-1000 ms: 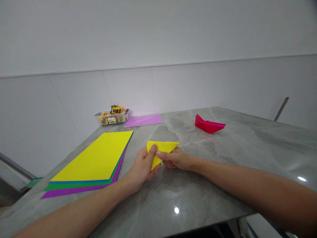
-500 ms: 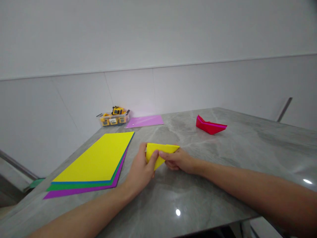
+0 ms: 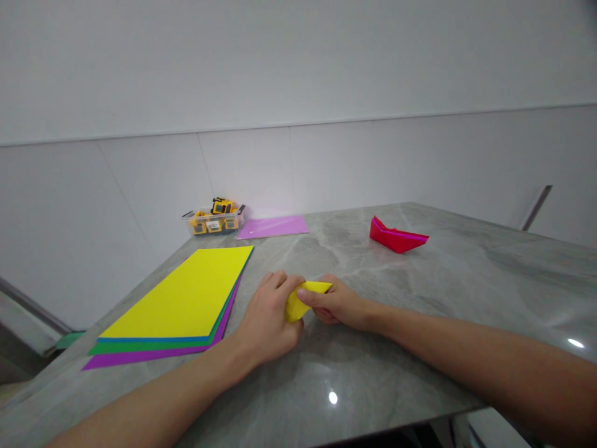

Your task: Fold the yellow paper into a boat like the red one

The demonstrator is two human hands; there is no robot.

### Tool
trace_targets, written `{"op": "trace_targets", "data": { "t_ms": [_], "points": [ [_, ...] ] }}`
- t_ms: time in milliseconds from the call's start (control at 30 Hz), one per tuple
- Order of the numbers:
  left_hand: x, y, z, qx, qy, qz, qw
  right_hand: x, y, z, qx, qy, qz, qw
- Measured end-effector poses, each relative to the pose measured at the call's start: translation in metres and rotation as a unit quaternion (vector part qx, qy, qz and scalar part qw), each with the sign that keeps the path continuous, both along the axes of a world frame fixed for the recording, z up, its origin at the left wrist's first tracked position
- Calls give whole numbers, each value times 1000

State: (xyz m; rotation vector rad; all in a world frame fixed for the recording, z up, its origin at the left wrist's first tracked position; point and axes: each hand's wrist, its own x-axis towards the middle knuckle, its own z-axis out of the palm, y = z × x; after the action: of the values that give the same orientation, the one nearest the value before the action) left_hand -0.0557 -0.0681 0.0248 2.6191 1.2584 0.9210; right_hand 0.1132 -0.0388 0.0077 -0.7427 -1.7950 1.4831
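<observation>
A small folded piece of yellow paper [image 3: 298, 306] is held between both hands, just above the grey table. My left hand [image 3: 270, 317] is closed around its left part, with the fingers over the top edge, so much of that side is hidden. My right hand [image 3: 339, 302] pinches the right part, its thumb lying on the near face and its fingers behind. One pointed corner of the paper shows above the right thumb.
A stack of coloured sheets [image 3: 181, 295], yellow on top, lies at the left. Behind it stand a clear plastic box [image 3: 214, 224] with yellow toy vehicles and a flat pink-purple sheet [image 3: 273, 227]. A red folded paper boat [image 3: 396, 239] sits at the back right of the grey marbled table [image 3: 448, 286].
My left hand has turned over the paper; its thumb no longer shows on the near face and its fingers wrap over the top. Less of the yellow paper is visible. The right hand keeps its pinch.
</observation>
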Motion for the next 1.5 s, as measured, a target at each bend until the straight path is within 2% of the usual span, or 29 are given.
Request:
{"op": "trace_targets", "data": {
  "t_ms": [333, 467, 600, 700, 933, 1100, 1233, 1400, 1500],
  "points": [
    [1, 1, 0, -44, -32, -25, 998, 7, 0, 1, -18, 13, 95, 995],
    [-2, 1, 1, -40, -34, -3, 999, 12, 3, 3, 8, 1, 91, 996],
    [-3, 0, 0, -32, -38, -2, 999, 13, 4, 2, -25, 26, 93, 995],
    [-1, -1, -2, 1, -30, -8, 1000, 11, 2, 0, -56, 54, 93, 993],
    [2, -2, -6, 58, -9, 13, 998, 6, 2, -3, -69, 103, 60, 990],
    [-2, -1, -5, 124, 51, 55, 989, 9, 7, -5, -27, 31, 34, 999],
    [-2, -2, -2, 141, 77, 54, 986, 13, 7, -4, 17, 6, 31, 999],
    [1, -6, 0, 108, 42, 8, 993, 18, -1, 3, 119, -17, -12, 993],
    [2, -7, 2, 43, -25, -37, 998, 18, -8, 5, 107, 3, 4, 994]
  ]
}}
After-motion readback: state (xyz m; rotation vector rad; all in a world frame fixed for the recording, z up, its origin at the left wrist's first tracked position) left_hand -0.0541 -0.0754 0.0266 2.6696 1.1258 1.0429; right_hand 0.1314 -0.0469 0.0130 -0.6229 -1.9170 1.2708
